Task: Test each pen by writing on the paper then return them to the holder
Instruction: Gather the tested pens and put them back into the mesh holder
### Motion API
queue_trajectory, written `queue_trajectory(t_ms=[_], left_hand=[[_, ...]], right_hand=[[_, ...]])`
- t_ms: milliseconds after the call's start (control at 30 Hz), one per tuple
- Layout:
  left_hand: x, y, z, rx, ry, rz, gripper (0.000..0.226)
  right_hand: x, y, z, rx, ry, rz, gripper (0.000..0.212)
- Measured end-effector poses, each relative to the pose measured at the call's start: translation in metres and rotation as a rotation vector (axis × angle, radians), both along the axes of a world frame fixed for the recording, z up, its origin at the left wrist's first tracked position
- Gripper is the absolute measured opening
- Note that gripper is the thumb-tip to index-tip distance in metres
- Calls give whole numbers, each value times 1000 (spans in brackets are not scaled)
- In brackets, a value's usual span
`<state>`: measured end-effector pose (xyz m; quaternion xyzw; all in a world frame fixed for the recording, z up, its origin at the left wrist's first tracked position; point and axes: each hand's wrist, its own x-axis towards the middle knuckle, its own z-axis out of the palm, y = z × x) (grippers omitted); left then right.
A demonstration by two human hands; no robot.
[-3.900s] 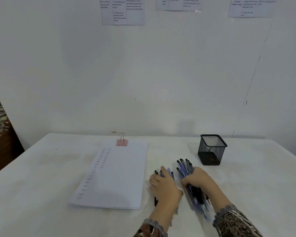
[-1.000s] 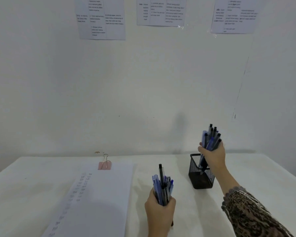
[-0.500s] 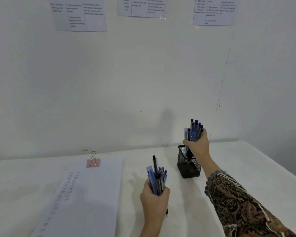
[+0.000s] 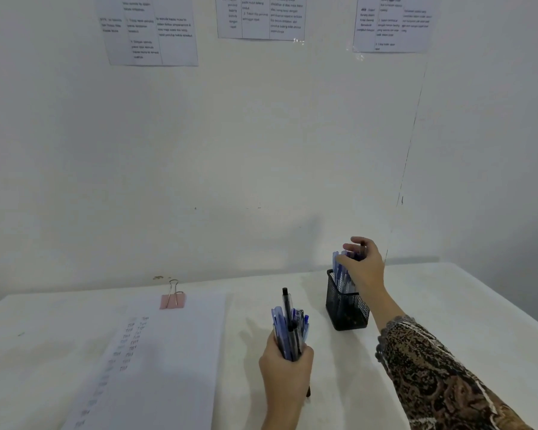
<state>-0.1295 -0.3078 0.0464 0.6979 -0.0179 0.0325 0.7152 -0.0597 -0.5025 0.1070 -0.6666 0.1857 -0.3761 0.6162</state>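
**Spotter:** Where are the pens?

**Me:** I see them split in two lots. One bunch of pens (image 4: 341, 276) stands inside the black mesh holder (image 4: 347, 310), tops poking above its rim. The right hand (image 4: 363, 265) is right on top of them, thumb across the front of the pen tops, the other fingers arched and spread behind. It's blurred there, so I can't tell whether the hand is pinching them or just touching.

**Spotter:** And the second lot?

**Me:** A second bundle of pens (image 4: 289, 332), blue and black, is just left of the holder and nearer to me. The left hand (image 4: 285, 370) has its fingers wrapped tight around the lower half. The bundle stands upright with one black pen sticking up higher than the rest, and a dark tip shows under the fist, close to the table (image 4: 454, 308).

**Spotter:** Holder itself?

**Me:** It's upright on the table, towards the back wall. The patterned sleeve (image 4: 432, 380) runs from its right side down to my bottom edge.

**Spotter:** The paper?

**Me:** The paper (image 4: 174, 361) lies flat, well left of the holder, with columns of small scribbles down its left part. A pink binder clip (image 4: 173, 299) grips its far edge. Above the holder, on the wall, I see three printed sheets (image 4: 151, 29), their text too small for me to read.
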Motion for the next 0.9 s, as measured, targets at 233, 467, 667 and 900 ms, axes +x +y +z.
queue_trajectory(t_ms=[233, 467, 667, 900], left_hand=[[1, 0, 1, -7, -4, -18, 19], [3, 3, 0, 22, 8, -12, 16], [7, 8, 0, -5, 27, 3, 16], [10, 12, 0, -10, 53, 17, 16]], right_hand=[[-1, -7, 9, -68, 106, -36, 18], [-26, -50, -24, 329, -72, 376, 58], [-34, -48, -51, 351, 227, 731, 86], [-28, -26, -41, 193, 279, 663, 71]])
